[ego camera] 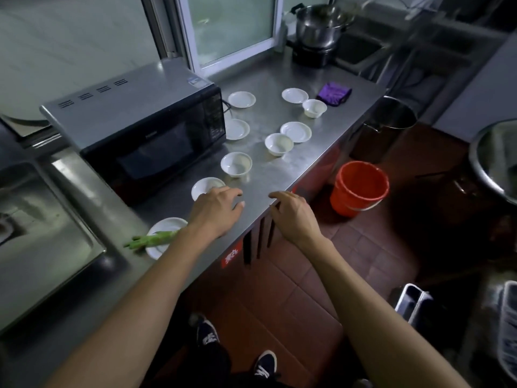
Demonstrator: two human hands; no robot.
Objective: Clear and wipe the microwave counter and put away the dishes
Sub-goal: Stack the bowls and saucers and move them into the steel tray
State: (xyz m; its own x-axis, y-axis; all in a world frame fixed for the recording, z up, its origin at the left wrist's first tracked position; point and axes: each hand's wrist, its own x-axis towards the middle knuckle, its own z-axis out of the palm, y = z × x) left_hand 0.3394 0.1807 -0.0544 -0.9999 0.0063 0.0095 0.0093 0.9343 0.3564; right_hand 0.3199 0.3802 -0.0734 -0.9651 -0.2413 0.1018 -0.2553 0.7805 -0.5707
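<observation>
I have both hands out over the near edge of the steel bench [279,88]. My left hand [216,210] hangs with loose fingers, holding nothing, just over the nearest small white bowl [205,187]; my right hand [292,212] is also slack and holds nothing, at the bench's front lip. Beyond them sit 3 more bowls and 4 saucers, scattered well apart to the right of the microwave [145,130], plus a saucer [163,238] near me carrying a green vegetable piece [152,238]. I judge these dishes light, hard, glazed and chippable, so I'd pinch each by its rim and stack gently. The purple cloth [334,94] at the far corner looks soft, easy to bunch. The bench is reflective, probably slick. An orange bucket [358,187] stands on the tiled floor.
</observation>
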